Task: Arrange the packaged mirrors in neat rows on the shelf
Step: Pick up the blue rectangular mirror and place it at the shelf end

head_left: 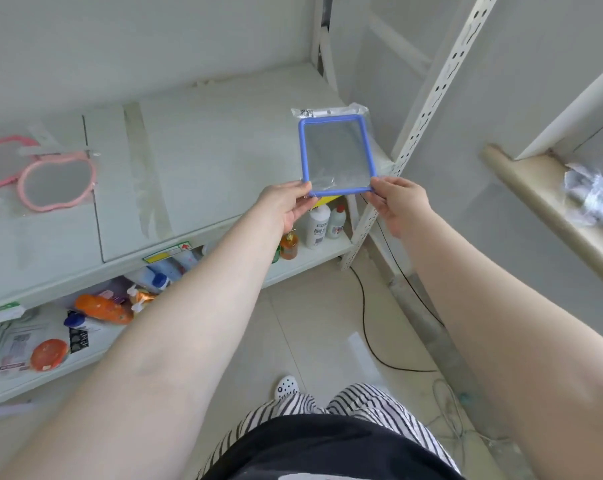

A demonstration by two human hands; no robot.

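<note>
Left hand (288, 206) pinches the near-left corner of the blue-framed mirror (338, 154), thumb on top. Right hand (398, 202) pinches the near-right corner the same way. Both closed on the frame's lower edge. Mirror is rectangular, in a clear plastic sleeve with a white header tab at its 12 o'clock end. It's held in the air, tilted, over the right end of the upper shelf (203, 140); can't tell if the far edge touches the surface.

At 9 o'clock from the hands, well apart, a pink-framed mirror (56, 181) lies flat on the same shelf in its sleeve, with a second pink one (2, 161) partly cut off just beside it at the frame's left edge. Strips of tape cross the shelf surface between.

At 6 o'clock from the mirror, lower shelf (314, 254): two white bottles (319, 221) and an orange bottle (289, 244). Further toward 8 o'clock, mixed packages, orange and blue. Perforated white upright (428, 109) at 2 o'clock. Black cable (366, 317) on the floor tiles.
</note>
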